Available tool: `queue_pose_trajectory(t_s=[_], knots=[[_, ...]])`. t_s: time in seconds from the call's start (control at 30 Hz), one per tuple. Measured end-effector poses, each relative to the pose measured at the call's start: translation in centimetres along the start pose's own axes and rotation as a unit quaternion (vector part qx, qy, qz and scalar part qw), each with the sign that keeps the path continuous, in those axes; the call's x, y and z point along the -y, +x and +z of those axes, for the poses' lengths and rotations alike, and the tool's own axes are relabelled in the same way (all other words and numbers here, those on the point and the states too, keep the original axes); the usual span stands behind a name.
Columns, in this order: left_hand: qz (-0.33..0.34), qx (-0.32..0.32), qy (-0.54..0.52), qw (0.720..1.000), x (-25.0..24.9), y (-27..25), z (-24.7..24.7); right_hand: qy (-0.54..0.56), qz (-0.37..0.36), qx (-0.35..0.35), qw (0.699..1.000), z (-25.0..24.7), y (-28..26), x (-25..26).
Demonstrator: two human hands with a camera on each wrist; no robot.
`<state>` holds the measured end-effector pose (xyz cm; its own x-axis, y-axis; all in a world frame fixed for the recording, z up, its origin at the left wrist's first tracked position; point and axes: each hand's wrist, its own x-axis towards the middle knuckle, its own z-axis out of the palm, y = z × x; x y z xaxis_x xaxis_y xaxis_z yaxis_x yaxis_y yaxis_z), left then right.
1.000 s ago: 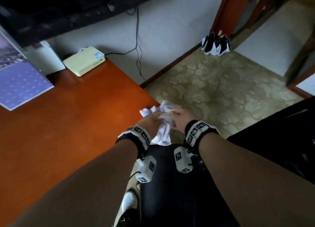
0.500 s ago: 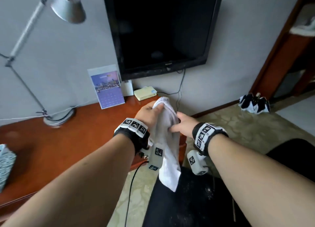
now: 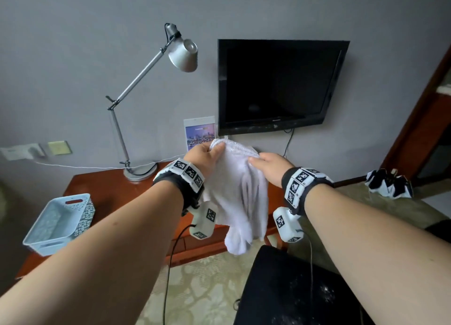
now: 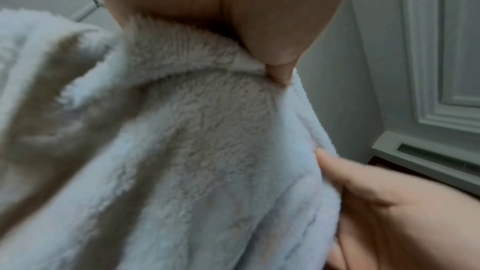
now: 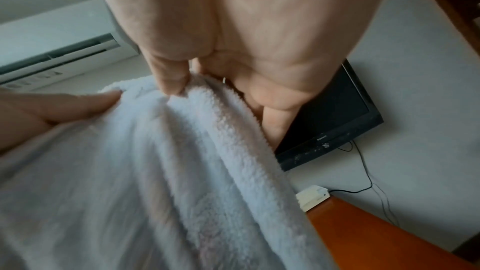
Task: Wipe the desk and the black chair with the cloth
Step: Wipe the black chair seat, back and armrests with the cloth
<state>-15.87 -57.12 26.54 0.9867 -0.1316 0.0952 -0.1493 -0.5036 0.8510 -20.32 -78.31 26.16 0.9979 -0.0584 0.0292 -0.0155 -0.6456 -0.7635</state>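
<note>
A white fluffy cloth hangs in the air between my two hands, above the near edge of the reddish wooden desk. My left hand pinches its upper left edge. My right hand pinches the upper right edge, thumb on the near side. The left wrist view shows the cloth under my left hand. The right wrist view shows the cloth gripped by my right hand. The black chair, with pale specks on its seat, stands below the cloth at the bottom right.
On the desk stand a silver desk lamp, a light blue basket at the left and a calendar card. A black TV hangs on the wall. A folded umbrella lies on the patterned floor at the right.
The head view has tilted up from the floor to the wall. Both hands have lifted the cloth and spread it from a bunch into a hanging sheet.
</note>
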Motion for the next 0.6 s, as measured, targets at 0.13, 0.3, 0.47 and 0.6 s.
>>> queue_pose_trajectory(t_s=[0.13, 0.3, 0.47, 0.6], knots=[[-0.018, -0.03, 0.043, 0.998, 2.2, -1.7, -3.1, 0.034, -0.013, -0.025, 0.999, 2.2, -1.6, 3.9], [-0.012, 0.021, -0.122, 0.992, 4.0, -3.6, -2.6, 0.068, -0.009, -0.061, 0.996, 3.8, -3.1, 6.5], [0.04, 0.17, -0.078, 0.981, 2.6, -6.0, -0.8, 0.116, -0.005, -0.054, 0.992, 2.8, -5.4, 7.9], [0.047, 0.182, 0.02, 0.982, 2.2, -6.5, 0.8, 0.108, -0.009, -0.059, 0.992, 1.2, -6.5, 7.4]])
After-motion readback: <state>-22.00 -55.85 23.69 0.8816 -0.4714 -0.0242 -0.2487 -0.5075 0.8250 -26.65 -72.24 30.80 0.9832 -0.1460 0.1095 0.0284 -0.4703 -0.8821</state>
